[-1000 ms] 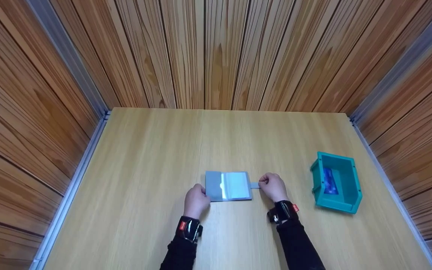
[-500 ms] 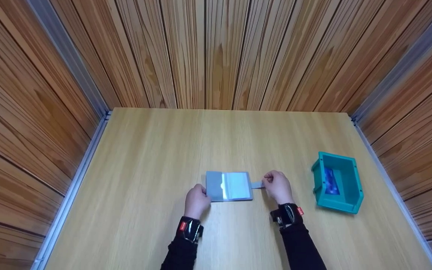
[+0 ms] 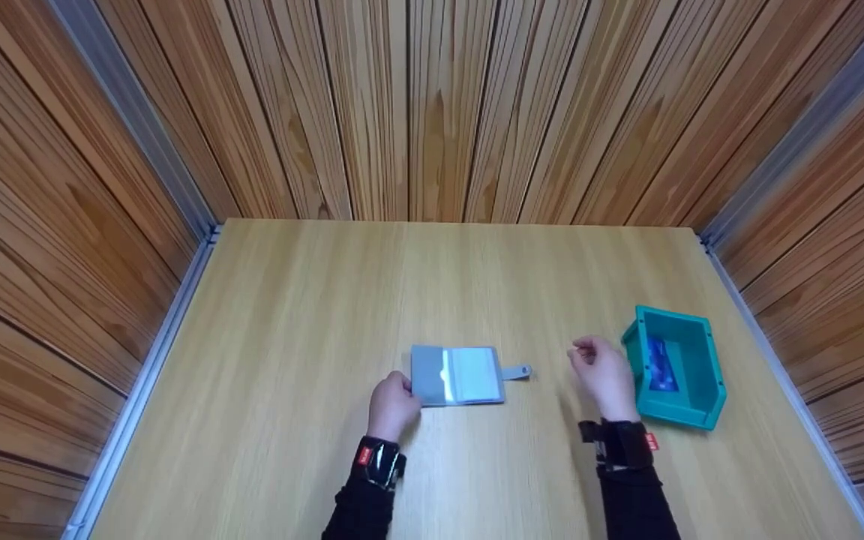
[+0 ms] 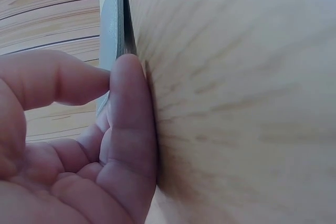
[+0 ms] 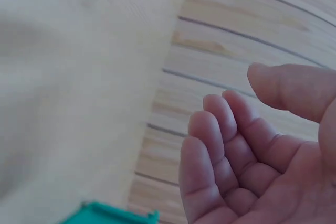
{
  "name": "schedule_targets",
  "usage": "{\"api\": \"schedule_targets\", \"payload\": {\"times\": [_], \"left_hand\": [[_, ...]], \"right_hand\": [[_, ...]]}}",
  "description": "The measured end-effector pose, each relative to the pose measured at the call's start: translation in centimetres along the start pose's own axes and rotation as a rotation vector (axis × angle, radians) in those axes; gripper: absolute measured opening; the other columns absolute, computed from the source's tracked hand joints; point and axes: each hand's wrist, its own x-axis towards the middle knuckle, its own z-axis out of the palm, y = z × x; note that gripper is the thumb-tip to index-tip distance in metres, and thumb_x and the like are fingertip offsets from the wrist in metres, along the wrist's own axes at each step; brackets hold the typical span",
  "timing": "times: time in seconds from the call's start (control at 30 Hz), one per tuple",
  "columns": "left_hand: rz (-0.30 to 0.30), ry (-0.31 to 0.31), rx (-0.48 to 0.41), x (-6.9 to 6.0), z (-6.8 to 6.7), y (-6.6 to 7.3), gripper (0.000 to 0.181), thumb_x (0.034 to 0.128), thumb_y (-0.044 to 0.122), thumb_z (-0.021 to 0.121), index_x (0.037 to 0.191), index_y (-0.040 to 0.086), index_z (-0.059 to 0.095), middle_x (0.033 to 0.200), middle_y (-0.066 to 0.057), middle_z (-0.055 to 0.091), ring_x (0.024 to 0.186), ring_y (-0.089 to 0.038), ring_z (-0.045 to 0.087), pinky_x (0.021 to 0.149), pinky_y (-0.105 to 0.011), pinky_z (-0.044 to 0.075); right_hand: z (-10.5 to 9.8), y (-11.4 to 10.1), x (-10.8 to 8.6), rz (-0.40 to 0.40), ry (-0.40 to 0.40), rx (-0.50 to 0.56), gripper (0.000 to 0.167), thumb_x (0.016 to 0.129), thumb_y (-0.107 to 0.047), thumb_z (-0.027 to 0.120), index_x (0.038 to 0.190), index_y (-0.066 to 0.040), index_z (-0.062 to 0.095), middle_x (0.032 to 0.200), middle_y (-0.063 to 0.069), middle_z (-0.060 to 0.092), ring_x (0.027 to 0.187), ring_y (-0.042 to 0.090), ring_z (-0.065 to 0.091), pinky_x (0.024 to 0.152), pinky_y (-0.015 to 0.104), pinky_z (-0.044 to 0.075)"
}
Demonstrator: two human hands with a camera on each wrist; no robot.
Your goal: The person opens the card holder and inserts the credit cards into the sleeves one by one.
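A grey-blue card holder (image 3: pixel 429 373) lies spread flat on the table, its light inner sleeves (image 3: pixel 477 373) facing up. From its right edge a short snap strap (image 3: pixel 517 372) sticks out. My left hand (image 3: pixel 393 406) pinches the holder's left edge between thumb and fingers, which the left wrist view shows close up on the cover (image 4: pixel 109 30). My right hand (image 3: pixel 606 377) is in the air to the right of the strap, close to the teal bin (image 3: pixel 676 418). Its fingers (image 5: pixel 202 177) are loosely bent, with nothing between them and the thumb.
The teal bin stands on the right side of the table (image 3: pixel 312 300) with a shiny blue-purple packet (image 3: pixel 660 364) inside. Wood-plank walls (image 3: pixel 432 112) and metal rails (image 3: pixel 139 390) enclose the table at the back and sides.
My right hand has let go of the strap and moved right toward the bin, leaving the strap's end uncovered. The left hand and the card holder have stayed in place.
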Motion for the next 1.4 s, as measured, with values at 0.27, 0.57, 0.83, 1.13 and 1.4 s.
{"api": "schedule_targets", "payload": {"times": [0.27,0.57,0.83,1.13,1.4], "left_hand": [[0.004,0.001,-0.007,-0.1,-0.1,0.1,0.014,0.0747,-0.007,0.064,0.082,0.002,0.056,0.075,-0.006,0.056,0.072,-0.024,0.054,0.065,-0.039,0.046],[0.004,0.004,0.000,-0.1,0.0,0.1,0.014,0.0743,-0.007,0.064,0.082,0.002,0.056,0.075,-0.006,0.056,0.072,-0.024,0.054,0.066,-0.039,0.046],[0.026,0.017,0.010,-0.1,0.0,0.1,0.013,0.0736,-0.006,0.063,0.081,0.002,0.057,0.075,-0.005,0.056,0.072,-0.024,0.055,0.066,-0.040,0.047],[0.009,0.007,0.003,-0.1,0.0,0.1,0.014,0.0742,-0.006,0.064,0.081,0.003,0.055,0.074,-0.005,0.055,0.071,-0.024,0.054,0.065,-0.039,0.046],[-0.034,-0.016,-0.024,-0.1,-0.1,0.2,0.014,0.0763,-0.006,0.065,0.083,0.002,0.056,0.076,-0.006,0.056,0.072,-0.024,0.055,0.065,-0.039,0.047]], "right_hand": [[-3.9,1.4,-0.3,0.083,0.024,0.005,0.033,0.099,-0.016,0.057,0.124,0.006,0.057,0.114,0.024,0.060,0.104,0.037,0.057,0.087,0.047,0.047],[-6.2,3.2,-0.5,0.140,0.053,0.002,0.039,0.101,-0.022,0.055,0.128,0.007,0.054,0.121,0.026,0.058,0.109,0.039,0.055,0.093,0.050,0.045],[-7.1,4.7,-0.3,0.139,0.070,-0.016,0.040,0.101,-0.023,0.055,0.127,0.008,0.055,0.117,0.026,0.059,0.106,0.038,0.056,0.089,0.047,0.043],[-7.7,6.1,0.2,0.199,0.041,-0.023,0.042,0.102,-0.025,0.052,0.128,0.009,0.054,0.117,0.028,0.058,0.106,0.040,0.054,0.088,0.049,0.043],[-8.0,7.5,1.0,0.259,-0.020,-0.063,0.050,0.103,-0.029,0.048,0.132,0.012,0.048,0.121,0.032,0.056,0.109,0.045,0.055,0.089,0.054,0.044]]}}
